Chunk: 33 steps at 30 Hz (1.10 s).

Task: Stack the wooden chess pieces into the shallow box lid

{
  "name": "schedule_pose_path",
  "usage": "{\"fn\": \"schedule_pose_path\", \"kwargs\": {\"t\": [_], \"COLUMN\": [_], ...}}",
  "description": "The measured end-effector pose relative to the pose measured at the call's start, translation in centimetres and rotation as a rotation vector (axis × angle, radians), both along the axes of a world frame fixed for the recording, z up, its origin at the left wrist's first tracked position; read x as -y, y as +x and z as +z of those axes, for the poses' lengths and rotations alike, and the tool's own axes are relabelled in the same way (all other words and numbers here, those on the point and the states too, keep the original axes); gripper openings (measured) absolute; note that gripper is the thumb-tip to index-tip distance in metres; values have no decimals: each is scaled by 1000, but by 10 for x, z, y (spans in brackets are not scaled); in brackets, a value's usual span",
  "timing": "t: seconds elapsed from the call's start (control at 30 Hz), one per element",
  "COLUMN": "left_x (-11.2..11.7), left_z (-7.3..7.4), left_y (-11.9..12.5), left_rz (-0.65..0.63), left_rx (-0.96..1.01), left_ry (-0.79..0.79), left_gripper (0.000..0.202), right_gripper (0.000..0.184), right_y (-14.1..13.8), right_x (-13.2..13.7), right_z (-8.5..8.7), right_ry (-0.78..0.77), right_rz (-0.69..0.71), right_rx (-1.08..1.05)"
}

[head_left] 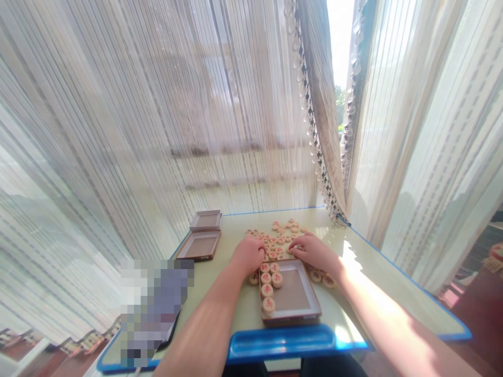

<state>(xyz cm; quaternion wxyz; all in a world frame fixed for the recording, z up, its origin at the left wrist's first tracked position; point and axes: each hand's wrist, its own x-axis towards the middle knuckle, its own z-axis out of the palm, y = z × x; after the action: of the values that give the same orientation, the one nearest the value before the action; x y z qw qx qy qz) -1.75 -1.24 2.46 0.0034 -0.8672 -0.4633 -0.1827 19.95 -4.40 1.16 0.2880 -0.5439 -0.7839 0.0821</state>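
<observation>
My left hand [248,254] rests knuckles-up at the far left corner of a shallow brown tray [295,299], fingers curled down among round wooden game pieces [281,234]; what they hold is hidden. My right hand [314,251] lies at the tray's far right corner, fingers bent over the pieces on the table. Several pieces with red marks [269,281] lie in a column along the tray's left side. Loose pieces spread over the table beyond both hands.
The pale green table [365,283] has a blue rim. Two more brown trays [201,244] lie at the far left, one [206,220] behind the other. A blurred-out object [151,309] lies near left. Sheer curtains [157,131] hang close behind the table.
</observation>
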Motion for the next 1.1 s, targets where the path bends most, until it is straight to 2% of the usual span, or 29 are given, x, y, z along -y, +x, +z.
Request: {"fn": "schedule_pose_path", "kwargs": {"t": [0.33, 0.53, 0.73, 0.83, 0.97, 1.1], "left_x": [-1, -2, 0, 2, 7, 12], "left_z": [-2, -4, -2, -4, -8, -11], "left_y": [1, 3, 4, -2, -10, -7], "left_rz": [7, 40, 45, 74, 179, 184], "left_rx": [-16, -15, 67, 166, 177, 116], "left_ry": [21, 36, 110, 146, 147, 107], "left_gripper": [30, 29, 29, 30, 31, 30], "right_gripper": [21, 19, 20, 20, 21, 22], "right_y": [1, 1, 5, 9, 13, 3], "right_x": [1, -2, -5, 0, 19, 47], "right_z": [2, 0, -9, -6, 7, 10], "right_ry": [-36, -24, 58, 86, -62, 82], "right_rz": [-165, -230, -203, -208, -78, -9], "right_rx": [-22, 49, 9, -55, -121, -238]}}
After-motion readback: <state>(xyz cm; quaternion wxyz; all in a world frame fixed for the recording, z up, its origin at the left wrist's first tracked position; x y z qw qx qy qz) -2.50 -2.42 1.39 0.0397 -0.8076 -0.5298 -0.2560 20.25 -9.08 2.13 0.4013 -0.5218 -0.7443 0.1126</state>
